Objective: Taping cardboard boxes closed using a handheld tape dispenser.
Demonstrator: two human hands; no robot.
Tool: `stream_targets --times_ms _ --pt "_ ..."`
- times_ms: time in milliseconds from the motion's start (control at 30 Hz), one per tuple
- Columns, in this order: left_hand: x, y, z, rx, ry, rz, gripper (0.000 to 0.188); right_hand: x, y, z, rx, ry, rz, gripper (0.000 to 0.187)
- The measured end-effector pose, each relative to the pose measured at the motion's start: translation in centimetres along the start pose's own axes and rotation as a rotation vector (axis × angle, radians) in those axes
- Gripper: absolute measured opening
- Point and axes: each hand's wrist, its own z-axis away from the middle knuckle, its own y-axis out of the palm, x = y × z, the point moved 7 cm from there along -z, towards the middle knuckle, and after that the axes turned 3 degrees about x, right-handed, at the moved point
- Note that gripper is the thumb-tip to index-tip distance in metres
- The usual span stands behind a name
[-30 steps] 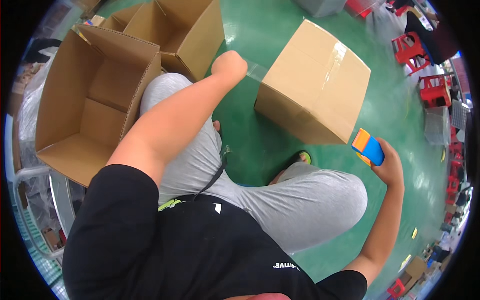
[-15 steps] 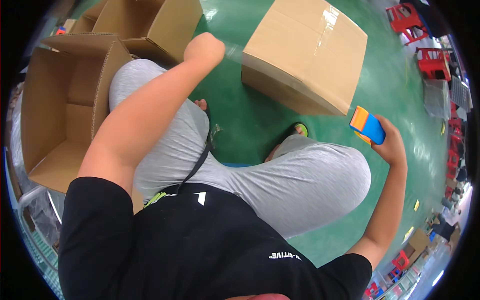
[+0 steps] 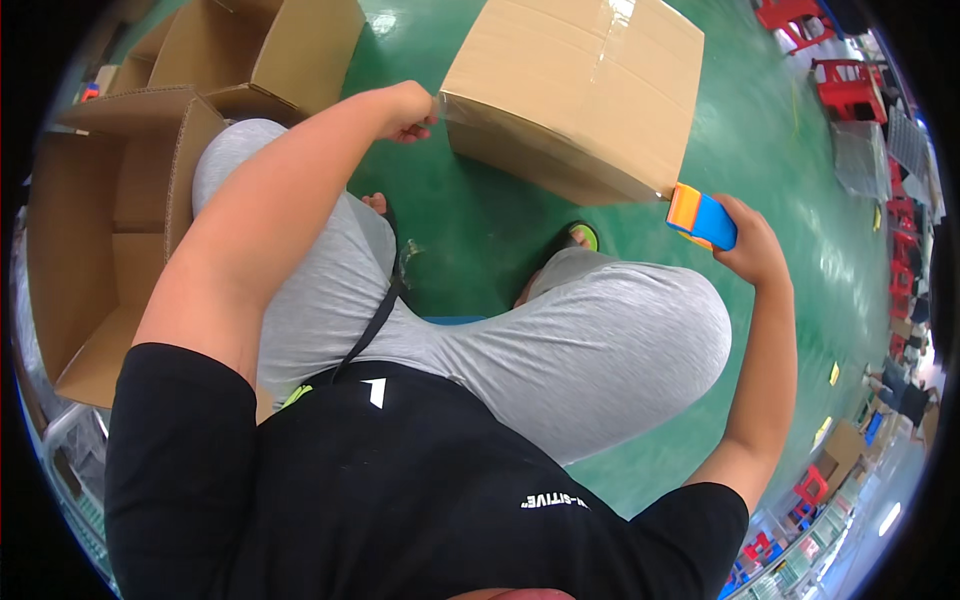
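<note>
Holding the orange & blue tape gun [image 3: 702,217], the right hand [image 3: 752,245] is closed around its handle, w/ the gun's nose now touching the near right corner of the closed box [image 3: 575,95]; half a sec ago it was apart from the box. Left hand [image 3: 407,110] is curled tight, pinching clear tape [image 3: 447,100] at the box's left corner, closer to the box than before. Count: 1 closed box, 2 open boxes [image 3: 110,230] on the left, 1 tape gun, a few red stools [image 3: 845,75] far right. Hidden: left fingertips tucked under, tape hard to see, open boxes cut off at the edge.
</note>
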Motion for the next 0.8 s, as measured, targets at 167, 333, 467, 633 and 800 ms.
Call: stream_targets --times_ms 167,333,467,633,800 --pt "0.4 1.2 -0.1 0.329 -0.080 0.146 0.025 -0.6 0.6 -0.5 -0.017 -0.042 -0.005 0.060" --pt "-1.3 -0.2 1.2 0.121 -0.110 -0.207 0.044 -1.3 1.1 0.2 -0.006 0.015 -0.036 0.062" --pt "-7.7 -6.5 0.7 -0.427 0.409 -0.476 0.065 -0.4 1.0 -1.1 0.053 0.014 -0.064 0.063" --pt "-12.2 12.0 11.2 -0.289 1.415 -1.132 0.085 -0.7 1.1 0.0 0.049 0.048 -0.047 0.062" --pt "-11.2 14.1 10.9 -0.279 1.297 -1.237 0.097 0.1 0.5 0.1 0.102 0.078 -0.030 0.063"
